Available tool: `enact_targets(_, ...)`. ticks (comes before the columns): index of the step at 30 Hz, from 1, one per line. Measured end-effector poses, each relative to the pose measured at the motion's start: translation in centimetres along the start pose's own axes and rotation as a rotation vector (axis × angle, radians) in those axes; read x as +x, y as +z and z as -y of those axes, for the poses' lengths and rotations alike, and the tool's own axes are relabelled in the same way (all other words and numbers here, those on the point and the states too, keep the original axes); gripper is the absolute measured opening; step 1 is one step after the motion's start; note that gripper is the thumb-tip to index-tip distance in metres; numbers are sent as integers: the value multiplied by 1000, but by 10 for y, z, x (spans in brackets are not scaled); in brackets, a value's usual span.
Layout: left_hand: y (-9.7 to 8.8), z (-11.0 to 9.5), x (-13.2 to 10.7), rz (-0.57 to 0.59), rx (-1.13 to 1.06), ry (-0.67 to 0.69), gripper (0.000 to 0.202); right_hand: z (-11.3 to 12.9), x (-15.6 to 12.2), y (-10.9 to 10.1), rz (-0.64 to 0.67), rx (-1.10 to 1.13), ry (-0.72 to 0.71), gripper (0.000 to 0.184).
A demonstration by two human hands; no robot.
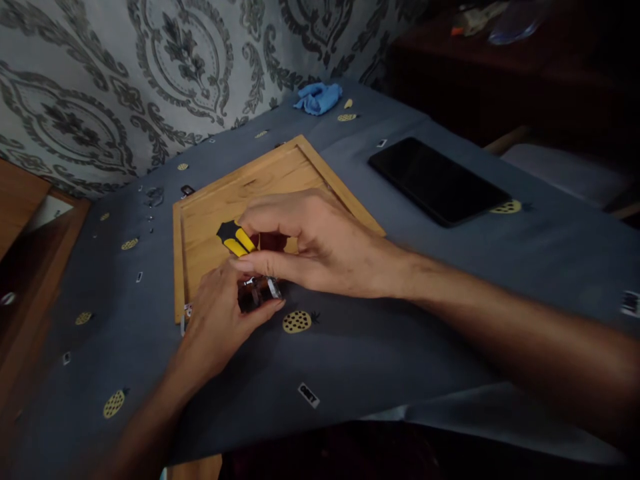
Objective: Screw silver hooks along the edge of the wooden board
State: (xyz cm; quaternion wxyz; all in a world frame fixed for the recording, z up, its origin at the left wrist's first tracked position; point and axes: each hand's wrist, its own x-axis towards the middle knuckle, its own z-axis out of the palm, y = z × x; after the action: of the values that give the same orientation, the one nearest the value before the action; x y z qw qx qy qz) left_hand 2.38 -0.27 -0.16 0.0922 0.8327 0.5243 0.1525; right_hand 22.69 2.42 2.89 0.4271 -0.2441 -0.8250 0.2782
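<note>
The left hand (pixel 220 320) is curled around a small dark part (pixel 257 292) (too blurred to identify), pinching it at the near edge of the wooden tray (pixel 280 173). Just above it, the right hand (pixel 310 243) has its fingers closed on a yellow-and-black tool (pixel 235 239). Both hands are over a grey pineapple-print tablecloth (pixel 350 347). Farther back lie a black phone (pixel 437 180) and a blue rag (pixel 319 97), in front of a patterned wall (pixel 125 67).

The left hand (pixel 220 320) sits at the near edge of the wooden tray (pixel 280 173), its forearm rising from the lower left and its fingers curled about a small dark piece (pixel 257 293). The right hand (pixel 310 243) arches just above it — palm down, fingertips pinching a yellow-black handle (pixel 235 239) — with its forearm reaching in from the right.
</note>
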Motion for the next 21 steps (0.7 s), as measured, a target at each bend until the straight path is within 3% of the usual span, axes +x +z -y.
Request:
enact_targets(13,1,1,-1,-1,-6,-57,36,2,0,8,-136,0,-49,36)
enact_targets(19,-4,-5,1,48,-90,-87,42,8,1,5,-400,36,19,33)
enact_targets(21,-4,-5,1,53,-115,-88,44,6,1,5,-409,-6,29,34)
